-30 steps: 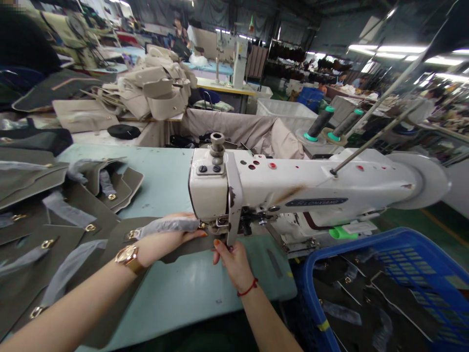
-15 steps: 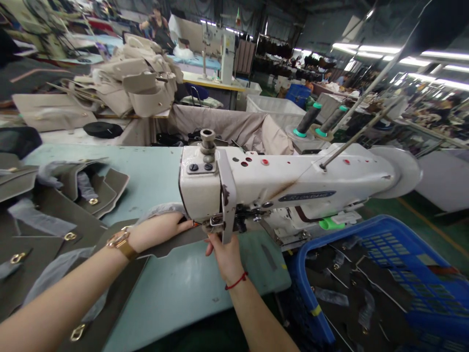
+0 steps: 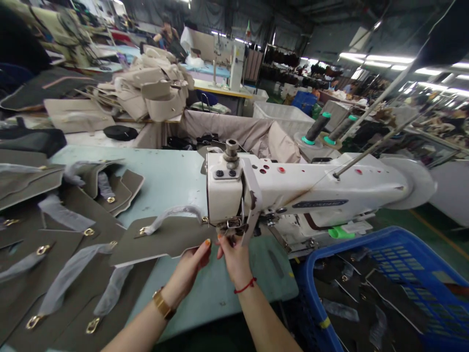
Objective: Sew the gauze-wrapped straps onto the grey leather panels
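A dark grey-brown panel (image 3: pixel 161 239) lies on the machine table, its right end under the head of a white sewing machine (image 3: pixel 225 195). A plastic-wrapped handle (image 3: pixel 176 211) with gold fittings is fixed along it. My left hand (image 3: pixel 192 269) grips the panel's near edge, thumb on top and fingers tucked beneath. Close by the needle area, my right hand (image 3: pixel 234 261) has its fingers pinched together below the machine head. What lies between those fingers is hidden.
Similar panels (image 3: pixel 66 249) with wrapped handles are spread over the left of the pale green table (image 3: pixel 176 166). At the right stands a blue basket (image 3: pixel 311 293) holding more panels. Behind are beige bag pieces (image 3: pixel 157 88), a cloth-lined bin (image 3: pixel 242 127) and thread cones (image 3: pixel 317 128).
My left hand has come back from beside the machine head to the panel's near edge and now grips it. My right hand stays by the needle area. The camera view has shifted left.
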`<state>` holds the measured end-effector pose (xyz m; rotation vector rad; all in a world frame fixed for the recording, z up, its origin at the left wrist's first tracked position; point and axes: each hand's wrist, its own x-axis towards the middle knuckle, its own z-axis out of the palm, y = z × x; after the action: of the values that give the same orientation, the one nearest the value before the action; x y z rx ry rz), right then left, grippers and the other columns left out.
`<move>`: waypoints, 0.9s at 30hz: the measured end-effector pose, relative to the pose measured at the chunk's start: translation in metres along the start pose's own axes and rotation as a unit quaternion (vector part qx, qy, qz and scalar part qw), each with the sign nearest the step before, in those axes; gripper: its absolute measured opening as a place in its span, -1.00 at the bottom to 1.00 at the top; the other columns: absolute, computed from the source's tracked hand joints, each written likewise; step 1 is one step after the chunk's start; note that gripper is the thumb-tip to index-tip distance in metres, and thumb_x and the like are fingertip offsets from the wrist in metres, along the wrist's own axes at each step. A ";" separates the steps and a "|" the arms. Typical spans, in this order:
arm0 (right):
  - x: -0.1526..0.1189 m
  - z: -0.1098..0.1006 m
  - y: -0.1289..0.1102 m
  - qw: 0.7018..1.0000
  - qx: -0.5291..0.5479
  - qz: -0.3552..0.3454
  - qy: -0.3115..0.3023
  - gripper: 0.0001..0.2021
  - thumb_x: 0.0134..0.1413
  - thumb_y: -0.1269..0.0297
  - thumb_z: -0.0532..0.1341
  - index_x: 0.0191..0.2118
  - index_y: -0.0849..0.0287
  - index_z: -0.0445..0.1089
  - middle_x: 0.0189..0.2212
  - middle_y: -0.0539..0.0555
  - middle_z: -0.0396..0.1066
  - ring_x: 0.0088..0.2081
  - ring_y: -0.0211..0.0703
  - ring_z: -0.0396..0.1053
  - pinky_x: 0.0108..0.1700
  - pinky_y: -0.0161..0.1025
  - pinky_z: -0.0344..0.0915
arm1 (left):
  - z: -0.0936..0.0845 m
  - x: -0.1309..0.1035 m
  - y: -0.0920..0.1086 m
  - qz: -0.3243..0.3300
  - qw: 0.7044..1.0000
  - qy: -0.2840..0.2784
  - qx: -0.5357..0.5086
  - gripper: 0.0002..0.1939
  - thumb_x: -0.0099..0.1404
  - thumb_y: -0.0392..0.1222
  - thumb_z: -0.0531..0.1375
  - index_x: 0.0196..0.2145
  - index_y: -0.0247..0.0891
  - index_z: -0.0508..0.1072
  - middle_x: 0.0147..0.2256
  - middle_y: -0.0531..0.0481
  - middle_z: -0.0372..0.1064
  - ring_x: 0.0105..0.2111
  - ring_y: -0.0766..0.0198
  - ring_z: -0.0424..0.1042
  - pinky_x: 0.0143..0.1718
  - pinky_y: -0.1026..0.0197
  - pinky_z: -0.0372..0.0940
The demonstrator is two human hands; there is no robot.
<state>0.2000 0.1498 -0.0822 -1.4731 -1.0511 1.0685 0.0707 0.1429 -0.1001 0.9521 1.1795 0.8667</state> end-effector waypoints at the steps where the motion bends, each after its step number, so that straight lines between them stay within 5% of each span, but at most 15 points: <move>1: 0.000 0.000 -0.001 1.000 -0.002 0.000 -0.001 -0.59 0.09 0.21 0.15 -0.73 0.16 0.24 -0.78 -0.06 0.22 -0.61 -0.27 0.30 -0.39 -0.36 0.23 | 0.001 0.009 0.004 -0.038 0.999 0.007 -0.035 -0.46 0.07 0.30 0.19 -0.45 -0.34 0.51 -0.50 -0.04 0.39 -0.47 0.24 0.31 -0.37 0.19 0.22; 5: -0.001 -0.002 -0.003 1.000 -0.009 -0.005 -0.009 -0.62 0.10 0.16 0.15 -0.67 0.18 0.30 -0.75 -0.06 0.25 -0.62 -0.28 0.27 -0.42 -0.37 0.19 | -0.004 0.026 0.019 -0.119 0.992 0.012 -0.036 -0.44 -0.11 0.26 0.31 -0.34 -0.30 0.59 -0.31 -0.10 0.49 -0.28 0.16 0.35 -0.19 0.19 0.21; 13: -0.010 -0.015 -0.005 0.997 0.000 0.011 -0.076 -0.61 0.14 0.08 0.15 -0.61 0.21 0.32 -0.67 -0.05 0.28 -0.59 -0.32 0.20 -0.44 -0.38 0.11 | -0.005 0.020 0.030 -0.095 0.994 -0.054 0.025 -0.49 0.01 0.30 0.21 -0.54 -0.28 0.44 -0.61 0.14 0.12 -0.53 0.33 0.05 -0.44 0.25 0.03; 27: -0.043 -0.028 0.027 0.985 0.059 0.098 -0.127 -0.70 0.12 0.10 0.17 -0.38 0.28 0.43 -0.68 -0.06 0.28 -0.66 -0.37 0.04 -0.57 -0.39 -0.03 | -0.004 0.025 0.036 -0.087 0.995 -0.028 0.031 -0.54 -0.06 0.23 0.26 -0.69 -0.23 0.30 -0.63 0.15 0.08 -0.53 0.32 0.05 -0.40 0.23 0.03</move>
<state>0.2191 0.0988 -0.1010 -1.3903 -1.0135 1.4641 0.0689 0.1792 -0.0753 0.9033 1.2271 0.6646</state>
